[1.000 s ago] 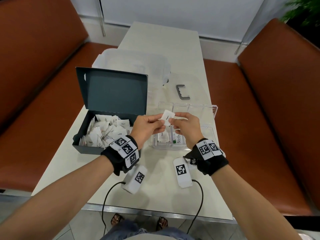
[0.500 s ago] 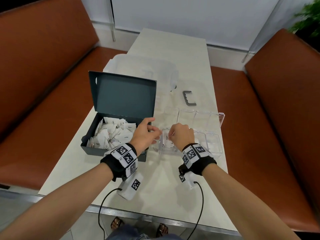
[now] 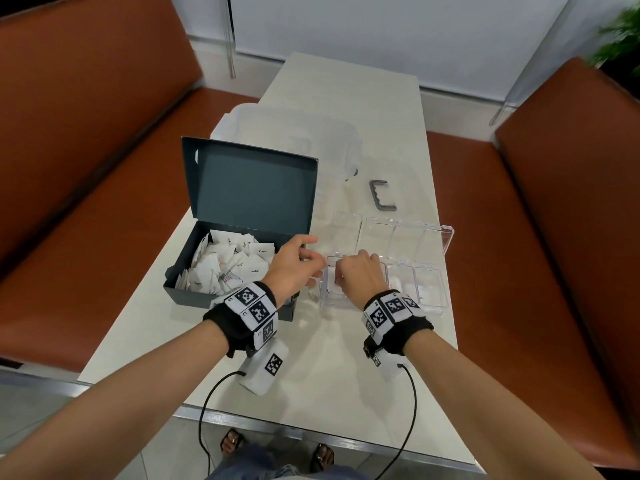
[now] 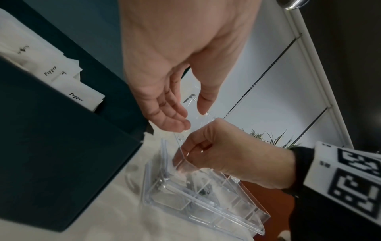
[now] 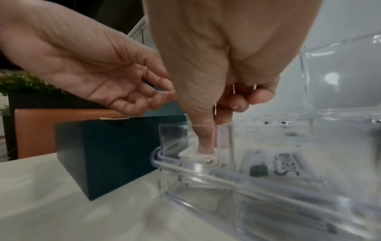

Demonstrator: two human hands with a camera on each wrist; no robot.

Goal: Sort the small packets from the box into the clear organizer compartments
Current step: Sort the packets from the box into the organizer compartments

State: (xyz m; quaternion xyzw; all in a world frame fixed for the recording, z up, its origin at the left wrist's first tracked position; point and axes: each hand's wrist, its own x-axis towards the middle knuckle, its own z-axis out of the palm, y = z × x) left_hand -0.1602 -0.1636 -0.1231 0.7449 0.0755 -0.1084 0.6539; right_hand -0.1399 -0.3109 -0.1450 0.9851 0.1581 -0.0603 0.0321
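A dark box (image 3: 225, 301) with its lid up holds several white packets (image 3: 225, 263) at the table's left. Right of it stands the clear organizer (image 3: 433, 311) with its lid folded back. My right hand (image 3: 337, 277) reaches down into the leftmost compartment. There its thumb and a finger pinch a white packet (image 5: 191, 157) against the stack below, as the right wrist view shows. My left hand (image 3: 315, 258) hovers between box and organizer with relaxed fingers, holding nothing. A packet with dark lettering (image 5: 286, 164) lies in the neighbouring compartment.
A grey C-shaped handle (image 3: 382, 195) lies behind the organizer. A translucent plastic container (image 3: 294, 140) sits behind the box. Brown benches (image 3: 86, 202) flank the narrow white table (image 3: 346, 386), whose near edge runs just under my forearms.
A second ago both hands held a white packet above the organizer. My right hand has carried it down into the leftmost compartment, and my left hand has let go and drawn slightly left.
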